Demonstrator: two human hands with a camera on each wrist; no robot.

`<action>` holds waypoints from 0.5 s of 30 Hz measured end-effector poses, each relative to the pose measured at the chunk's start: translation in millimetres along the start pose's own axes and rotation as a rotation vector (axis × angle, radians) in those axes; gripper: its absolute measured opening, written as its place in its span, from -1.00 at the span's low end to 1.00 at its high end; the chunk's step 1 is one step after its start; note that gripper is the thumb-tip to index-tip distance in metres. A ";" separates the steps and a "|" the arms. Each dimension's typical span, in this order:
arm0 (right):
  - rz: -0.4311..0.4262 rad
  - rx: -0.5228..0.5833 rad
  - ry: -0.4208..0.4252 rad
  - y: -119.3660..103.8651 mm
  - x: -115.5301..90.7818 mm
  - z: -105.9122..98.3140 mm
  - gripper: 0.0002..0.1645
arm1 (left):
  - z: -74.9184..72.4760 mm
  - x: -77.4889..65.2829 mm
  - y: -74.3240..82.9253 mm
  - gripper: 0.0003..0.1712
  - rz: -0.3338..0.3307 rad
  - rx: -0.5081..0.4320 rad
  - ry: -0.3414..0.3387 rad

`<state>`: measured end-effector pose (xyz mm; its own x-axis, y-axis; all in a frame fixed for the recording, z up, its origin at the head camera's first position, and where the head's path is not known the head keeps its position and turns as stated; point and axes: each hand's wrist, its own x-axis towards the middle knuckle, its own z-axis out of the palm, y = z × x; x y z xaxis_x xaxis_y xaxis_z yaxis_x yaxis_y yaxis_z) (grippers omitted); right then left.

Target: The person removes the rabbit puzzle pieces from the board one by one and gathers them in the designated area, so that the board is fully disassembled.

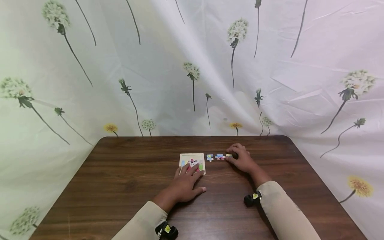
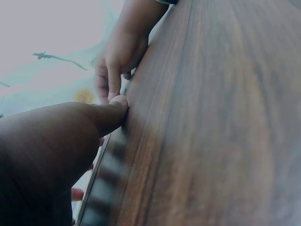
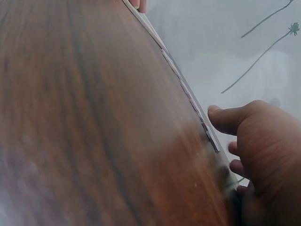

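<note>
My left hand (image 1: 184,186) rests with its fingers spread over the lower part of a small square picture puzzle (image 1: 192,155) in a pale frame, its thumb lying out to the right on the table. To the right of that frame lie loose jigsaw pieces in a row: a blue and yellow one (image 1: 210,157) and a blue and pink one (image 1: 220,157). At the row's right end, my right hand (image 1: 241,159) has its thumb and index finger around another jigsaw piece (image 1: 229,155), low at the table. The right palm side is hidden in the head view.
The dark brown wooden table (image 1: 129,186) carries everything. Its far edge runs close behind the puzzle, against a white curtain (image 1: 168,83) printed with dandelions. Black wrist cameras (image 1: 166,230) are strapped over both sleeves.
</note>
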<state>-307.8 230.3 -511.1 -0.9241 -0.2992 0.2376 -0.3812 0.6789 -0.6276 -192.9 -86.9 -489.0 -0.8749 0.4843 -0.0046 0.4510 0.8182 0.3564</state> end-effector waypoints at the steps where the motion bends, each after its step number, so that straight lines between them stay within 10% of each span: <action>1: 0.001 0.013 0.011 -0.1 0.3 0.5 -0.63 | 0.2 -0.1 0.0 -0.22 -0.002 -0.003 0.001; 15: 0.006 0.049 0.033 -1.1 2.4 -0.2 -0.57 | -6.2 -9.0 3.4 -0.18 -0.020 -0.034 0.020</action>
<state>-309.6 229.0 -509.7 -0.9269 -0.2726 0.2579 -0.3750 0.6466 -0.6643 -184.6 -90.4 -482.0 -0.8870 0.4618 0.0063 0.4278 0.8164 0.3878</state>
